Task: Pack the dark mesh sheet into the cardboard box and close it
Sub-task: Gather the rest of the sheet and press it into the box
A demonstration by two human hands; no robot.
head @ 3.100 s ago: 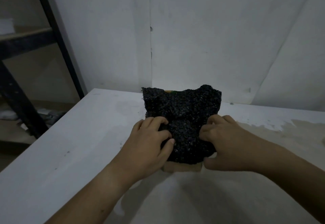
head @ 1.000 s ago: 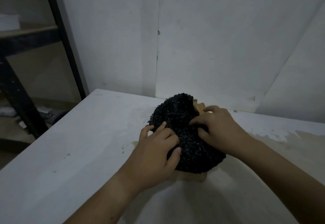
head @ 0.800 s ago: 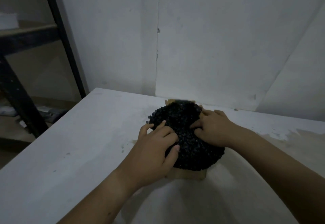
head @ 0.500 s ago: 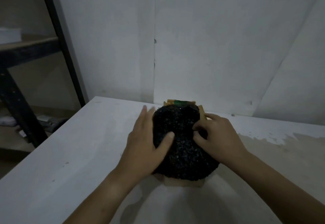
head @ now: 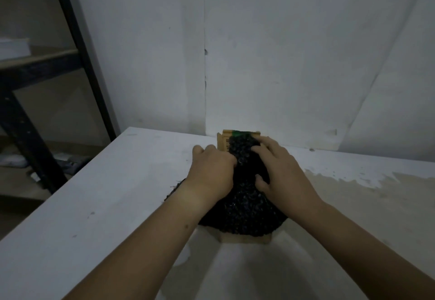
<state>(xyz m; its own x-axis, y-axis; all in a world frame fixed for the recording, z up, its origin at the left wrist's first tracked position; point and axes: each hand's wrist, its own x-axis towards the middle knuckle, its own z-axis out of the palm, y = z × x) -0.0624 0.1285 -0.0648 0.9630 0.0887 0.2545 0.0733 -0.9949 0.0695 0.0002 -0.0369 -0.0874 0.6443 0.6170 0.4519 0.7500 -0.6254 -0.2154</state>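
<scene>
The dark mesh sheet (head: 244, 207) lies bunched in a black mound over the cardboard box (head: 223, 143), which shows only as a brown back flap with a green mark and a strip at the near edge. My left hand (head: 211, 172) grips the mound's left side, fingers curled into the mesh. My right hand (head: 282, 170) lies on top at the right, fingertips dug into the mesh. The box's inside is hidden.
The box stands on a white table (head: 94, 205) with worn bare patches at the right. White wall panels (head: 282, 52) rise close behind. A dark metal shelf rack (head: 70, 28) stands to the left, beyond the table edge.
The sheet's upright corners have been folded down into a rounded mound. Both hands have moved to its far end and drawn closer together, squeezing the mesh narrower there.
</scene>
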